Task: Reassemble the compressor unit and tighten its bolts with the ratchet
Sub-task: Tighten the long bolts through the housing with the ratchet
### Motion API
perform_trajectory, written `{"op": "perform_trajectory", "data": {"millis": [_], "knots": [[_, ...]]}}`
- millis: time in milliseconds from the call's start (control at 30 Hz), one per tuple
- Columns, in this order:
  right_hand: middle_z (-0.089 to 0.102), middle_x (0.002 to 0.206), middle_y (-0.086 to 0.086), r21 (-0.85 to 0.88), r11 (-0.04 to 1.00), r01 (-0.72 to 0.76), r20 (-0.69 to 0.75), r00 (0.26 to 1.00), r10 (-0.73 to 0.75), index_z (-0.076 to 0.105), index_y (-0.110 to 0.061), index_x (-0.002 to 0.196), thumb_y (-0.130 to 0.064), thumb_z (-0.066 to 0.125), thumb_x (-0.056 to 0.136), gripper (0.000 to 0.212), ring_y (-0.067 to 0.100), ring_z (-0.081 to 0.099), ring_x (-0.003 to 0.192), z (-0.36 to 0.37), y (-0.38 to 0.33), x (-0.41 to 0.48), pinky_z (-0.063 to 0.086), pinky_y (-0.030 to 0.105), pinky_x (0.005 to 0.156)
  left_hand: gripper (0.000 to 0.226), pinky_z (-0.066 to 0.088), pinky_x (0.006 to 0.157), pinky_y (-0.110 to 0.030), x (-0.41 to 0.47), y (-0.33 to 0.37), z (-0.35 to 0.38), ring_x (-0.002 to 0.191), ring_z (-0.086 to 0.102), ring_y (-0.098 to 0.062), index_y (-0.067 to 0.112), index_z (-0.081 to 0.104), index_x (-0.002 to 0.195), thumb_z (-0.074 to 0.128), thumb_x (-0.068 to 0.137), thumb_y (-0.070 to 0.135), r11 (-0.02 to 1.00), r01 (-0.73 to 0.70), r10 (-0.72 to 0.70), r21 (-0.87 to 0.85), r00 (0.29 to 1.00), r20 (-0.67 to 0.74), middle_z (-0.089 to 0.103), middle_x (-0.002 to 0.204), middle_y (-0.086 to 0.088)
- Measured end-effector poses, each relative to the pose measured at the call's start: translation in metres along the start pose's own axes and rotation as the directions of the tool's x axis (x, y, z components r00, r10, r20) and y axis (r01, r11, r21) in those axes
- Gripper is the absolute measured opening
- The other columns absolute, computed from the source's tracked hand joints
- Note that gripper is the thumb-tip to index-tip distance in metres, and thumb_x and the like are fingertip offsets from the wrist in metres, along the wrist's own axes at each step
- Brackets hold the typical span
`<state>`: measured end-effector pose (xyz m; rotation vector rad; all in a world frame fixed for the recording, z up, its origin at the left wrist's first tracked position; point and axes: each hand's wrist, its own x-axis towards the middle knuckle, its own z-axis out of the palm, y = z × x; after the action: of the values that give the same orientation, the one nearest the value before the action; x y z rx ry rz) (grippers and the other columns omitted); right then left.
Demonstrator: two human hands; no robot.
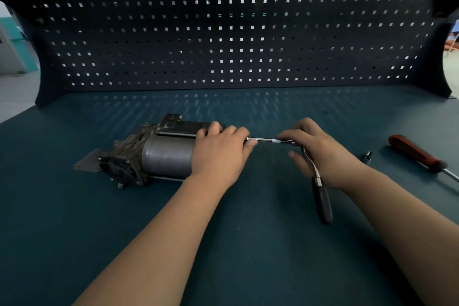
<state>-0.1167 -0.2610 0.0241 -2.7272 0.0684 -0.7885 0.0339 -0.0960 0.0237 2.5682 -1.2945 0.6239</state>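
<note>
- Head view: a person works at a teal workbench (223,243) backed by a dark pegboard (223,32) with square holes.
- The compressor unit (164,154) lies on its side on the bench, left of centre, its grey cylinder pointing right and its dark cast housing to the left.
- The left hand (219,151) grips the right end of the compressor unit, fingers curled over the top and the thumb at the near tip of the extension bar (267,140).
- The right hand (320,154) pinches the ratchet (322,200) at its head, where the thin extension bar runs level toward the compressor; the black handle hangs down toward the camera, below the palm.
- Whether the bar's tip sits on a bolt cannot be told, as the left hand's fingers hide it.
- A red-handled screwdriver (417,154) lies on the bench at far right, with a small socket (367,157) just beside it.
</note>
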Motion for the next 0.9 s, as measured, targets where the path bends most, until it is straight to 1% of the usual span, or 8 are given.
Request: {"op": "perform_trajectory", "data": {"millis": [200, 367, 433, 533, 633, 700, 767, 900], "knots": [[0.055, 0.101, -0.01, 0.145, 0.984, -0.098, -0.043, 0.993, 0.106, 0.062, -0.019, 0.112, -0.002, 0.062, 0.086, 0.032, -0.001, 0.053, 0.091, 0.002, -0.007, 0.002, 0.036, 0.004, 0.079, 0.039, 0.03, 0.085, -0.038, -0.001, 0.0, 0.002, 0.107, 0.043, -0.021, 0.034, 0.054, 0.111, 0.026, 0.096, 0.057, 1.0, 0.003, -0.003, 0.01, 0.999, -0.034, 0.061, 0.112, 0.011], [0.066, 0.08, -0.005, 0.331, 0.905, -0.266, 0.016, 0.961, 0.276, 0.067, -0.023, 0.093, -0.008, 0.063, 0.089, 0.016, 0.006, 0.058, 0.066, -0.001, -0.019, 0.009, 0.044, 0.014, 0.06, 0.036, 0.029, 0.087, -0.036, -0.003, -0.001, 0.001, 0.107, 0.042, -0.019, 0.035, 0.055, 0.114, 0.03, 0.096, 0.054, 0.999, -0.027, 0.023, -0.047, 0.997, -0.077, 0.056, 0.114, 0.012], [0.062, 0.07, 0.001, 0.554, 0.688, -0.469, 0.151, 0.869, 0.471, 0.068, -0.017, 0.09, -0.014, 0.059, 0.092, 0.01, 0.008, 0.046, 0.045, 0.0, -0.023, 0.016, 0.037, 0.019, 0.042, 0.034, 0.029, 0.088, -0.035, -0.004, -0.002, 0.001, 0.107, 0.042, -0.018, 0.036, 0.055, 0.115, 0.033, 0.096, 0.053, 0.997, -0.046, 0.041, -0.063, 0.995, -0.086, 0.055, 0.115, 0.012], [0.053, 0.06, 0.003, 0.712, 0.144, -0.687, 0.498, 0.64, 0.585, 0.062, -0.01, 0.094, -0.033, 0.054, 0.094, 0.025, 0.008, 0.023, 0.034, -0.003, -0.024, 0.024, 0.02, 0.015, 0.031, 0.035, 0.027, 0.087, -0.035, -0.005, -0.003, 0.003, 0.106, 0.041, -0.018, 0.035, 0.056, 0.115, 0.033, 0.096, 0.053, 0.997, -0.048, 0.044, -0.06, 0.996, -0.078, 0.058, 0.113, 0.013], [0.055, 0.059, 0.003, 0.727, 0.009, -0.687, 0.565, 0.605, 0.561, 0.055, -0.012, 0.094, -0.04, 0.054, 0.094, 0.027, 0.006, 0.021, 0.033, -0.005, -0.022, 0.025, 0.019, 0.014, 0.028, 0.034, 0.027, 0.085, -0.035, -0.004, -0.001, 0.003, 0.104, 0.042, -0.019, 0.034, 0.056, 0.112, 0.032, 0.096, 0.053, 0.999, -0.027, 0.023, -0.047, 0.996, -0.088, 0.06, 0.109, 0.012], [0.057, 0.064, 0.006, 0.774, 0.013, -0.633, 0.503, 0.628, 0.594, 0.052, -0.013, 0.094, -0.035, 0.056, 0.094, 0.023, 0.006, 0.023, 0.035, -0.003, -0.02, 0.025, 0.021, 0.015, 0.029, 0.034, 0.027, 0.083, -0.035, -0.004, 0.0, 0.003, 0.102, 0.043, -0.019, 0.034, 0.057, 0.111, 0.033, 0.097, 0.053, 0.999, -0.017, 0.014, -0.034, 0.996, -0.093, 0.061, 0.107, 0.011], [0.05, 0.072, 0.005, 0.826, 0.099, -0.555, 0.379, 0.678, 0.63, 0.051, -0.014, 0.094, -0.03, 0.058, 0.094, 0.017, 0.009, 0.027, 0.038, 0.001, -0.017, 0.025, 0.024, 0.018, 0.034, 0.035, 0.028, 0.082, -0.036, -0.003, 0.001, 0.003, 0.101, 0.044, -0.02, 0.033, 0.057, 0.11, 0.032, 0.097, 0.053, 1.0, -0.007, 0.004, -0.026, 0.996, -0.094, 0.062, 0.106, 0.011], [0.048, 0.059, -0.011, 0.698, 0.567, -0.438, 0.039, 0.813, 0.58, 0.06, -0.025, 0.082, -0.03, 0.058, 0.088, 0.008, 0.011, 0.041, 0.048, 0.013, -0.012, 0.016, 0.034, 0.028, 0.05, 0.036, 0.029, 0.081, -0.037, 0.0, 0.002, 0.003, 0.101, 0.044, -0.021, 0.033, 0.057, 0.108, 0.03, 0.096, 0.054, 1.0, 0.015, -0.016, -0.017, 0.997, -0.079, 0.062, 0.105, 0.011]]}}
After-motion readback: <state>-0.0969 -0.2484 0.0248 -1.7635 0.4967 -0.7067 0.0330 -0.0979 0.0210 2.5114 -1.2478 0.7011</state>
